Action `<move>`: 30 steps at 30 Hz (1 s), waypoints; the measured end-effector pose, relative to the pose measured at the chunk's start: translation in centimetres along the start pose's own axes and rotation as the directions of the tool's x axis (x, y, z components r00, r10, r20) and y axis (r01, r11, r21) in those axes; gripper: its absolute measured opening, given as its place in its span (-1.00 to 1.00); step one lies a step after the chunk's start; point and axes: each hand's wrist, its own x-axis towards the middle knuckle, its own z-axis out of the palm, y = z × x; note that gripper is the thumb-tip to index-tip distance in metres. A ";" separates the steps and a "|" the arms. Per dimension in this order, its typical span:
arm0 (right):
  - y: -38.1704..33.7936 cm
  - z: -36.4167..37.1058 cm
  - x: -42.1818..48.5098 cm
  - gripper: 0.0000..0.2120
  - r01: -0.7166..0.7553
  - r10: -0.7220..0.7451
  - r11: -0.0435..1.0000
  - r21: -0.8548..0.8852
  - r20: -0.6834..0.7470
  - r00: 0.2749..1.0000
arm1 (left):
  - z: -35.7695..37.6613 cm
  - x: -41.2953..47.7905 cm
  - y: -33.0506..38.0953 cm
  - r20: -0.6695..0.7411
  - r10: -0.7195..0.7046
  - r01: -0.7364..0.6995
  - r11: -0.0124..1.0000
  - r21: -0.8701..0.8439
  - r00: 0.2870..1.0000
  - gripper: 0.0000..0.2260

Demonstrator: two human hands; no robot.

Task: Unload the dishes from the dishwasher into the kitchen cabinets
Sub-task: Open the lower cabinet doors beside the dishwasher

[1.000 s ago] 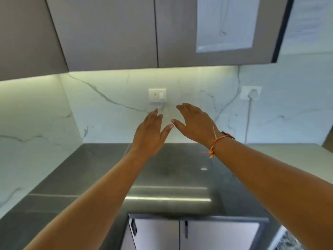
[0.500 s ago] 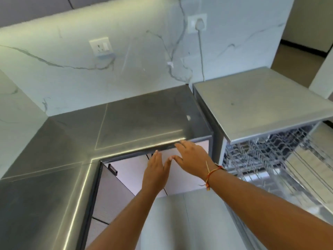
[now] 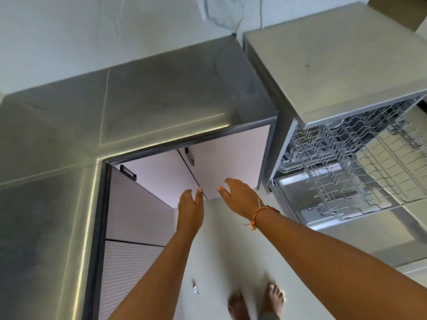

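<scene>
— Where are the hands being held?

— The left hand (image 3: 190,205) and the right hand (image 3: 239,196) are being held out side by side, slightly apart, in front of the lower cabinet doors (image 3: 231,158). Nothing is being gripped. The fingers are being kept straight and loose.

— And the dishwasher?

— The dishwasher (image 3: 346,65) is being shown on the right, just beside the cabinet's end edge, with its wire racks (image 3: 346,172) drawn out at the front. Whether dishes are lying among the wires cannot be told.

— What room is being left?

— The corner is being bounded on the left and ahead by an L-shaped countertop (image 3: 173,100), whose front edge is being carried out above the doors. Bare floor (image 3: 226,250) is being left open between that edge and the racks, and the person's feet (image 3: 275,294) are being kept there.
</scene>
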 end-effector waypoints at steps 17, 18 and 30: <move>-4.9 11.0 20.9 -0.69 0.276 -0.189 0.925 0.260 -0.315 0.930 | 4.2 18.7 -8.4 -0.328 0.086 -0.180 0.947 -0.267 0.941 -0.49; -4.3 11.4 21.3 -0.69 0.316 -0.216 0.912 0.262 -0.347 0.913 | 5.4 19.0 -8.6 -0.355 0.127 -0.225 0.941 -0.251 0.926 -0.50; 2.7 16.2 18.4 -0.69 0.759 -0.530 0.650 0.036 -0.695 0.486 | 17.2 19.4 -14.2 -0.620 0.299 -0.623 0.667 -0.409 0.726 -0.59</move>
